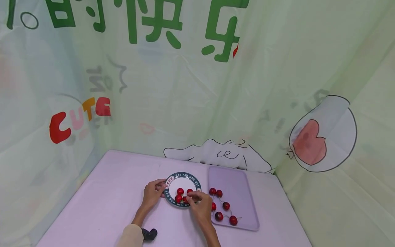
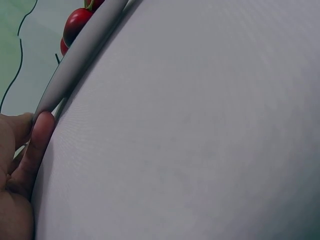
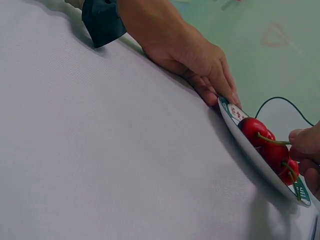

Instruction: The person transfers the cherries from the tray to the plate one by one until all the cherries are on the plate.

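A round white plate [image 1: 186, 181] with a dark green lettered rim holds several red cherries [image 1: 178, 198]. My left hand [image 1: 151, 193] grips the plate's left rim, thumb on top and fingers low at the edge; the left wrist view shows a fingertip [image 2: 44, 122] against the plate's underside. Over the plate's right side, my right hand [image 1: 200, 206] pinches the green stem [image 3: 275, 140] of a cherry [image 3: 253, 131] between thumb and finger. That cherry is among the others in the plate, close to its surface. Part of the right hand is cut off in its wrist view.
Right of the plate lies a light purple tray [image 1: 237, 192] with several stemmed cherries [image 1: 226, 206] along its left and front parts. A black device [image 1: 149, 234] is at my left wrist. Printed curtains [image 1: 185, 103] hang behind and beside the pale table [image 1: 120, 181].
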Demonstrator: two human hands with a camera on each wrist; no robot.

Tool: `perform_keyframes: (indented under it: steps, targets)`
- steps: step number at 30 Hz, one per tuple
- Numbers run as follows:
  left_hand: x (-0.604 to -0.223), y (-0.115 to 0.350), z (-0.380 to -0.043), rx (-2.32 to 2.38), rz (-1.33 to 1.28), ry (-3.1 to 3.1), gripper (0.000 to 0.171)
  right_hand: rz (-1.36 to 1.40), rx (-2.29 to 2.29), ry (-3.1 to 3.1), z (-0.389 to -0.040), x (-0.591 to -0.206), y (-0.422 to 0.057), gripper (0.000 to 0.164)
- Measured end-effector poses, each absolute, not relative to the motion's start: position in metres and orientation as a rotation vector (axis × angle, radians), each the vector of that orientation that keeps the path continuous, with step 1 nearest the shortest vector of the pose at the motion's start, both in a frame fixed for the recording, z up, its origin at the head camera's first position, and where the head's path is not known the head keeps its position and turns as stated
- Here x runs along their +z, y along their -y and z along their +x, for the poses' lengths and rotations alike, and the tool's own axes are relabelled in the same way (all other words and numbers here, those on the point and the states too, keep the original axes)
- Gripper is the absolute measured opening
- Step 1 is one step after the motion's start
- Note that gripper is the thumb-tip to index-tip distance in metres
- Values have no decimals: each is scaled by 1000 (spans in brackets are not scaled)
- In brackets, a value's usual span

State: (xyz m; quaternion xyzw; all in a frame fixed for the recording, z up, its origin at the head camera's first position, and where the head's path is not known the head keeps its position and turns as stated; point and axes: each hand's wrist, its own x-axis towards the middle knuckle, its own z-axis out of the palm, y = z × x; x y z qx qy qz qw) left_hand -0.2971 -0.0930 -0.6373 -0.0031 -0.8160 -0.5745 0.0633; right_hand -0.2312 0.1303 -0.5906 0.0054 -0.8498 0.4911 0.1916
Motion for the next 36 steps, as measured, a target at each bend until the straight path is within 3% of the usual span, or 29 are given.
perform_keyframes:
  steps: [36]
  targets:
    - [-638,92,-299,-1715,6,2475,34,-43,1360,2347,-223,-580,-140,14]
